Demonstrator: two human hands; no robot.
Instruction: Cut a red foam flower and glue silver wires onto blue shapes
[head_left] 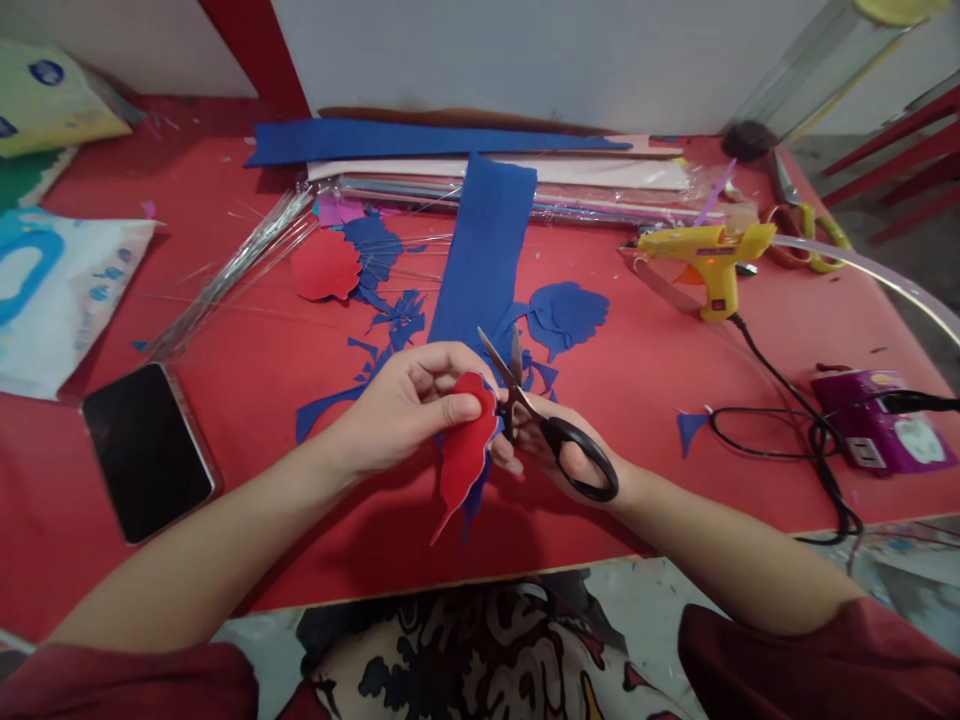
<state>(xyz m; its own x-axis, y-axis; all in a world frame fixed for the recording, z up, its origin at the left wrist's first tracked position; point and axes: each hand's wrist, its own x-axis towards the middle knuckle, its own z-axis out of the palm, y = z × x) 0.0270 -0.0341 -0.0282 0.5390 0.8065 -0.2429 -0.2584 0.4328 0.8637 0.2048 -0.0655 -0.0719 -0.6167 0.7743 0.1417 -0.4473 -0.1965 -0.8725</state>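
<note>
Head view: at the clock's centre, the left hand (427,400) pinches a red petal shape (466,445) backed with blue; the right hand (568,415) curls round black-handled scissors (553,433), blades parted towards eleven. I can't read the badge on the yellowish packet (67,100) at ten, nor the purple box's (862,395) label at three.
</note>
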